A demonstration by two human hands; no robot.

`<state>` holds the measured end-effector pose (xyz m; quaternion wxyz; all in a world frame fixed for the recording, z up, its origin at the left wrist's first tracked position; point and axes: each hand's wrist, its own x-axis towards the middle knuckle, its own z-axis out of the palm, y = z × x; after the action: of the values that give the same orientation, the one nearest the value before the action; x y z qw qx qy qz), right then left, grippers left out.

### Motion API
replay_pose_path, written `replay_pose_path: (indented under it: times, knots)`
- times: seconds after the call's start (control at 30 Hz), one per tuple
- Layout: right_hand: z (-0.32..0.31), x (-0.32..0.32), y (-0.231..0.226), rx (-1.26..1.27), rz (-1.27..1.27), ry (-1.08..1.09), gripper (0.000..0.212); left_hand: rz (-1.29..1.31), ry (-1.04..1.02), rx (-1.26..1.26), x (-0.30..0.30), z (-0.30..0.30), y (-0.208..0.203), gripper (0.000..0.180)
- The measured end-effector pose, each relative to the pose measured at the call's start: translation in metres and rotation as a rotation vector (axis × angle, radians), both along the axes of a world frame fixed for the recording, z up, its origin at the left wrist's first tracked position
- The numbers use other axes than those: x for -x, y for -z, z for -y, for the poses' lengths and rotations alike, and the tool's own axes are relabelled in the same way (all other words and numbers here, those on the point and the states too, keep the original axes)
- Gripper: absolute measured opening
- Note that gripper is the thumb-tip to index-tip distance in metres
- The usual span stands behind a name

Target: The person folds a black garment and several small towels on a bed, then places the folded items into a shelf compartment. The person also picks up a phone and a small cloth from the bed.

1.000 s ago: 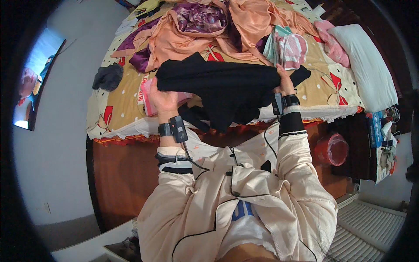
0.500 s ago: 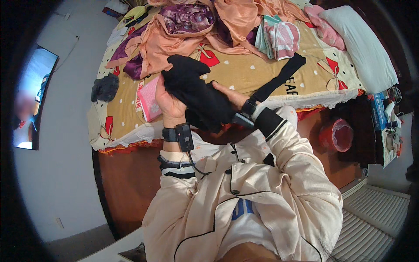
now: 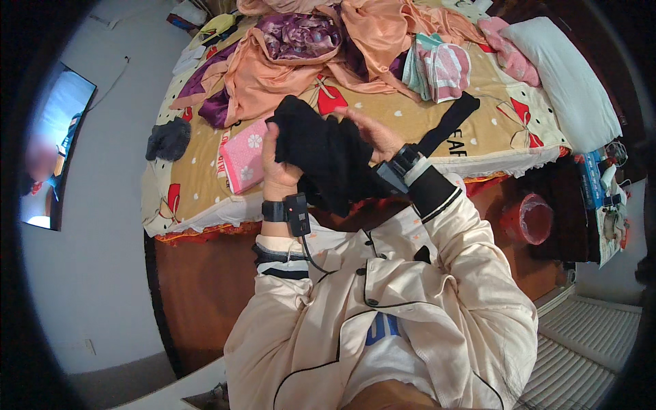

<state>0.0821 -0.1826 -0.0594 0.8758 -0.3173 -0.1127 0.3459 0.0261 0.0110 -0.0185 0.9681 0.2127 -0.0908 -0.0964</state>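
A bunched black garment of soft cloth hangs between my hands, above the near edge of the bed; its exact kind is hidden by the folds. My left hand grips its left side, with the thumb up along the cloth and the other fingers hidden beneath. From the right, my right hand holds the bundle, its thumb side showing at the top and its fingers partly behind the cloth. A long, narrow black sock-like piece lies on the bed beyond my right wrist. Next to my left hand lies a pink flowered folded cloth.
A peach and purple quilt is heaped across the bed's far side. Folded striped towels and a white pillow lie to the right. A dark grey cloth is at the left edge. A red bin stands on the floor.
The black garment has been gathered into a rounder bundle, and its protruding far lobes have folded in. My right hand has shifted farther from me, and my left hand slightly to the right.
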Motion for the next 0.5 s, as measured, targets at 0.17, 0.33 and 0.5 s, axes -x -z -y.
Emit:
replay_pose_path:
  times: [0.17,0.33,0.5]
  knots:
    - [-0.014,0.013,0.016,0.259,-0.179,-0.147,0.036,-0.054,0.101,-0.124,0.005,-0.001,-0.002,0.031]
    - [-0.021,0.018,0.010,0.047,-0.183,-0.217,0.031,-0.022,0.073,-0.139,0.010,-0.008,-0.004,0.033]
    - [0.020,-0.018,-0.022,-0.109,0.107,0.168,0.021,-0.042,-0.262,-0.361,0.005,-0.026,-0.009,0.036]
